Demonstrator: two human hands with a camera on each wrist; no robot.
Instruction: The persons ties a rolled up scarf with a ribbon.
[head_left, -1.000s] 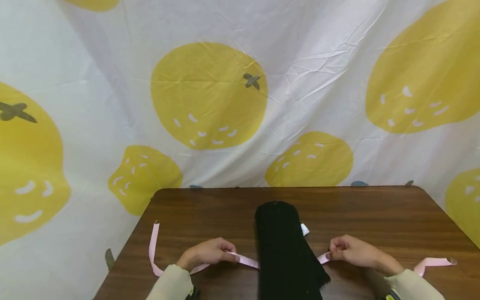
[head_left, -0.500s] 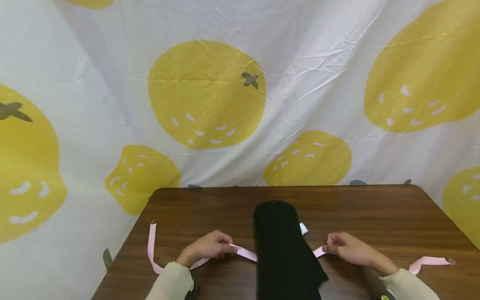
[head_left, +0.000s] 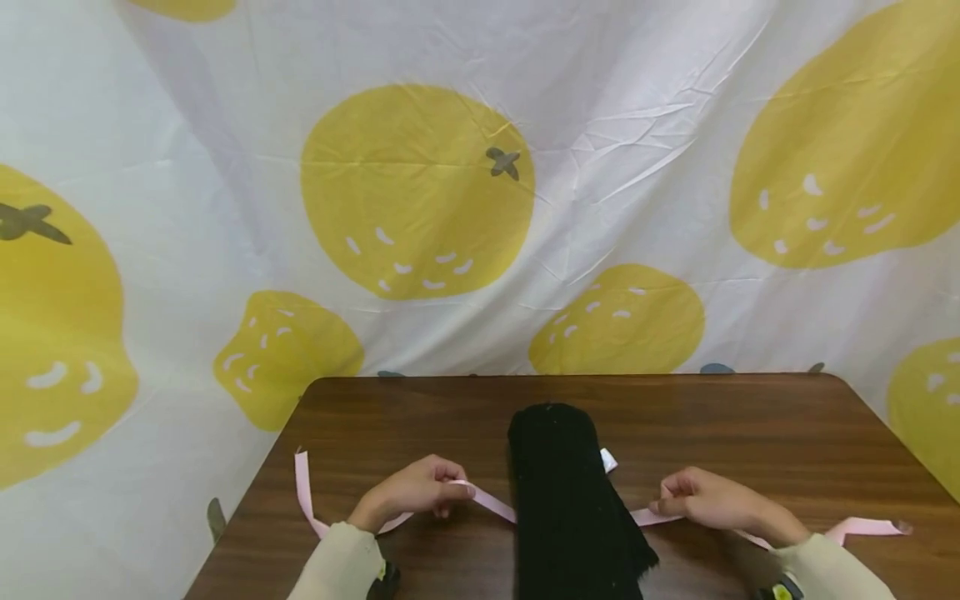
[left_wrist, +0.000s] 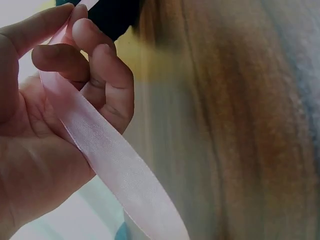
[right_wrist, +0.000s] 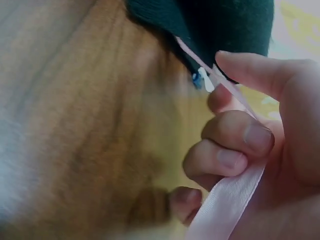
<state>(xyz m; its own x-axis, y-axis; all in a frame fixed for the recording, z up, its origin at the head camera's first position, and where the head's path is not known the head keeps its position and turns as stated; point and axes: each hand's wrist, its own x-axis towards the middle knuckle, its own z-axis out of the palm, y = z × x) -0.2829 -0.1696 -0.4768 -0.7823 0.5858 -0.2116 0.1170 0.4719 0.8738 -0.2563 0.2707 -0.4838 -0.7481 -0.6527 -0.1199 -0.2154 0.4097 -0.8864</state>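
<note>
A long folded black cloth (head_left: pixel 558 492) with a frayed corner lies on the table, and a pink ribbon (head_left: pixel 495 504) passes beneath it, coming out on both sides. Left of the cloth, my left hand (head_left: pixel 420 487) pinches the ribbon between thumb and forefinger. In the left wrist view, the ribbon (left_wrist: pixel 107 142) trails across the palm and hangs down past the wrist. My right hand (head_left: pixel 708 497) holds the other side of the ribbon, right of the cloth. Its fingers curl over the ribbon (right_wrist: pixel 227 200) in the right wrist view, with the thumb close above it.
A small white tag-like piece (head_left: pixel 608 460) sticks out at the cloth's right edge. The ribbon's loose ends lie far left and far right on the brown wooden table (head_left: pixel 420 417). Behind hangs a white curtain (head_left: pixel 600 83) with yellow fruit prints.
My left hand has risen slightly with its stretch of ribbon. On the right, the ribbon has slackened and now runs below my fingertips. The cloth stays in place.
</note>
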